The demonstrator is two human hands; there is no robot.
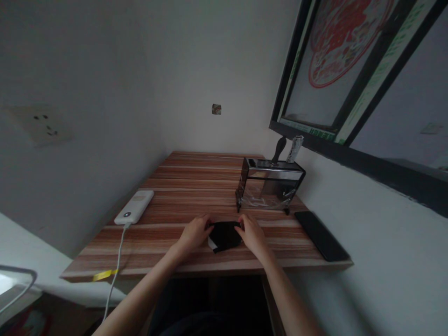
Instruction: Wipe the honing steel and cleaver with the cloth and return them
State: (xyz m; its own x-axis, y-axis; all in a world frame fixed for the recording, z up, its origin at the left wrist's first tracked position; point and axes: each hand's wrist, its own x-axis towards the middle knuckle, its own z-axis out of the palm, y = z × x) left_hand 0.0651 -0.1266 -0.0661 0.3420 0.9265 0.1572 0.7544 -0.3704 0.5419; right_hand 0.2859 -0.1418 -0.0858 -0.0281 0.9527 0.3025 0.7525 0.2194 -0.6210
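A small, flat black piece (226, 234) with a pale patch at its lower left corner lies at the front middle of the wooden table. It could be cloth or a soft pouch; its kind cannot be made out. My left hand (196, 232) pinches its far left corner between thumb and fingers. At the far right corner, my right hand (251, 233) grips it the same way. Its near edge hangs slack towards me, close to the tabletop.
Behind my right hand stands a knife holder (271, 179) with two handles sticking up. A black phone (322, 235) lies at the table's right edge. On the left is a white power bank (135, 207) with a cable (119, 261) running over the front edge, near yellow tape (104, 275).
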